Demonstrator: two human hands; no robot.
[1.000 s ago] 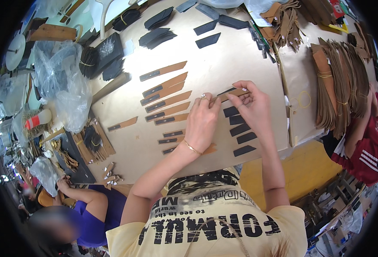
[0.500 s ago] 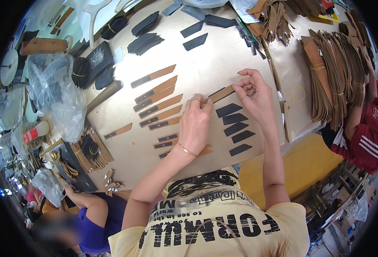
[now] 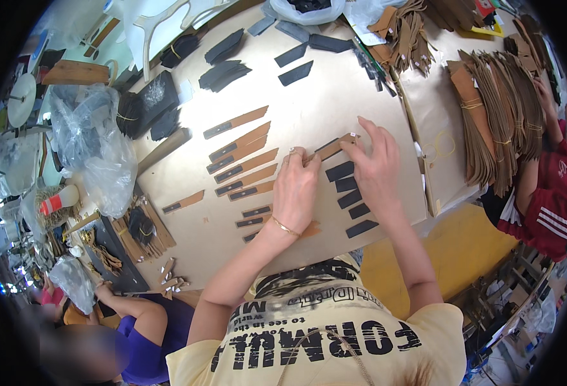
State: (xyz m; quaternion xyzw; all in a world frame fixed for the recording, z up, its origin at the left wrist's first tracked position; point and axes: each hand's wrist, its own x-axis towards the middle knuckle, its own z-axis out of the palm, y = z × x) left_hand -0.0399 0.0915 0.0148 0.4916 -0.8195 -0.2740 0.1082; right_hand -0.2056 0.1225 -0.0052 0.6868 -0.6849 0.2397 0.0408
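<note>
A brown leather strip [image 3: 328, 150] with a dark edge along it and a small white tag at its far right end lies between my hands. My left hand [image 3: 296, 190] is closed in a pinch on the strip's left end, its fingers covering that part. My right hand [image 3: 375, 168] grips the tagged end between thumb and fingers, one finger raised. Below the strip, several slanted black pieces [image 3: 341, 171] form a column, partly covered by my right hand. To the left lie several brown strips with black patches [image 3: 246, 170], some partly behind my left hand.
Stacks of black pieces [image 3: 225, 75] lie at the back. Bundled brown strips [image 3: 486, 122] fill the right side. Clear plastic bags [image 3: 107, 161], a rod [image 3: 164, 151] and tagged scraps [image 3: 172, 278] are at the left. Other people sit at left and right.
My right hand's grip has shifted on the strip's right end, and the white tag there now shows. My left hand stays on the other end. The whole view has shifted slightly.
</note>
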